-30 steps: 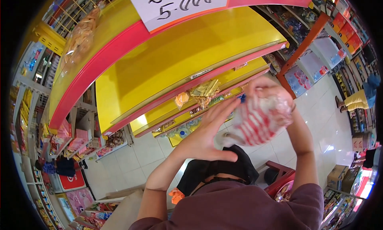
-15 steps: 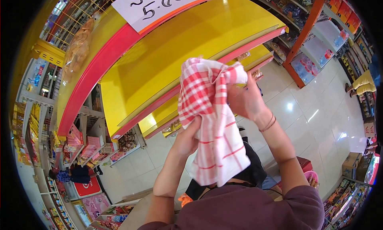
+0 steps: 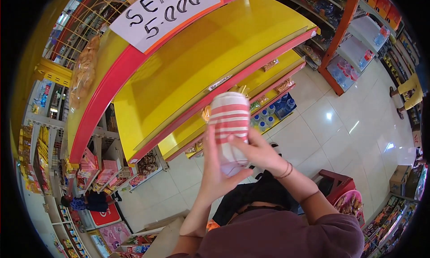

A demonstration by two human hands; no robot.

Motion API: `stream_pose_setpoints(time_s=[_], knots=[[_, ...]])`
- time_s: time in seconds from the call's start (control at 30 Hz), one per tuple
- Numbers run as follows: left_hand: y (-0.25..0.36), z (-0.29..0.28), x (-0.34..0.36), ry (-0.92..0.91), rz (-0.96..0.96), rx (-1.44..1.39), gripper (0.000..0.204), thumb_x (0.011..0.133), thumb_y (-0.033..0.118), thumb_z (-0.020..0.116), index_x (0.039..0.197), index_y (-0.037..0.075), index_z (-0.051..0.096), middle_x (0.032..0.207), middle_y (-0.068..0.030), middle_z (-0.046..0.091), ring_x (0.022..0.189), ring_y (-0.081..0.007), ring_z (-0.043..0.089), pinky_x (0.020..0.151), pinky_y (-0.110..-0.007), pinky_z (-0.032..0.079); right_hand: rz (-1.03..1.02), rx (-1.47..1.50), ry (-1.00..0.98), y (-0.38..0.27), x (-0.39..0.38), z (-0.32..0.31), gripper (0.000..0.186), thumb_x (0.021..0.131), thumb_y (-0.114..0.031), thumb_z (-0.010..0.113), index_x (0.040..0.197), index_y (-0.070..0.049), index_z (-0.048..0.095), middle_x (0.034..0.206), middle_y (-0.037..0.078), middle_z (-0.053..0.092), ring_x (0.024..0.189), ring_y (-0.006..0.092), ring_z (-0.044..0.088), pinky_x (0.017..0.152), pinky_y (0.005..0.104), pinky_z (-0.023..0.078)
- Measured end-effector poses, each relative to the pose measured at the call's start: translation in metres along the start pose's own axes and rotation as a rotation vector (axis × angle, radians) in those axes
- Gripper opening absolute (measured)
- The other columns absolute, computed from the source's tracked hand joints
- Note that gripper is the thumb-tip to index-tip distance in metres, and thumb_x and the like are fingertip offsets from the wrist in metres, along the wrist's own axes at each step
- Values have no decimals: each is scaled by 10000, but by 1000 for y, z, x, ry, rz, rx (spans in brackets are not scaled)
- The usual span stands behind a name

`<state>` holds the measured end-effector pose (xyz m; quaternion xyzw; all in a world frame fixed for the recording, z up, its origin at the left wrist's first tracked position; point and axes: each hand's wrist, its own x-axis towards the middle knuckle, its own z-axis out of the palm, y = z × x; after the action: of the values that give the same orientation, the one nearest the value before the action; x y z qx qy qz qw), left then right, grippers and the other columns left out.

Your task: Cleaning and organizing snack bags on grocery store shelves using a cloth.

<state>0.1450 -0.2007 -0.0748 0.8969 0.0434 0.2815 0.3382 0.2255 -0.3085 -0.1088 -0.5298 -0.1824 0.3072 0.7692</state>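
**Observer:** Red-and-white checked cloth (image 3: pixel 230 123), bunched into an upright roll, sits between your hands in front of the yellow shelf (image 3: pixel 197 74). Your left hand (image 3: pixel 215 173) wraps its lower part from the side away from the shelf, fingers closed around it; your right hand (image 3: pixel 257 152) lies over the bottom of the roll, thumb and fingers pressed on the fabric.

**Operator:** Risks?

**Observer:** Only the lower part is held; the top stands free near the shelf's red edge (image 3: pixel 251 63). If your pressure eases, I judge the roll could loosen and a corner drop. Raised closer, it could brush the packets (image 3: pixel 239 90) hanging under the shelf and knock one off. Below the shelf lie white floor tiles (image 3: pixel 322 123) and blue-capped bottles (image 3: pixel 268 117); dropped cloth would land there.
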Motion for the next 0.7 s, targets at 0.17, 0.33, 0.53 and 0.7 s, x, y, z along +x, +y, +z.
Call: stream_pose_setpoints(time_s=[0.17, 0.33, 0.53, 0.7], knots=[[-56, -19, 25, 11, -520, -597, 478, 777, -8, 582, 1247, -2, 494, 1075, -92, 598, 931, -165, 589, 814, -295, 476, -239, 178, -320, -42, 19, -3, 323, 955, -248, 454, 1153, 3, 501, 1109, 72, 547, 1063, 112, 476, 894, 271, 387], [-58, -67, 128, 333, -227, -330, 340, 850, -4, 471, 1181, -25, 545, 1055, -116, 617, 924, -178, 598, 833, -298, 472, -304, 201, -142, -59, 39, -59, 266, 946, -194, 448, 1106, 6, 519, 1107, 66, 561, 1069, 146, 511, 890, 283, 405], [-149, -17, 211, -610, -595, -94, 298, 938, 245, 486, 1158, 44, 499, 862, -1, 498, 769, -99, 475, 688, -267, 434, -713, -510, 460, -49, 95, -120, 238, 861, -104, 512, 1079, -11, 539, 1101, 137, 552, 1037, 276, 536, 895, 311, 407], [-150, 40, 225, -914, 247, 454, 524, 927, 299, 484, 1402, 131, 341, 1446, -178, 302, 1303, -272, 360, 1045, -372, 316, -832, -1048, 617, -47, 124, -165, 325, 795, -217, 587, 1093, -92, 546, 1212, 112, 496, 1234, 293, 406, 1074, 518, 197]])
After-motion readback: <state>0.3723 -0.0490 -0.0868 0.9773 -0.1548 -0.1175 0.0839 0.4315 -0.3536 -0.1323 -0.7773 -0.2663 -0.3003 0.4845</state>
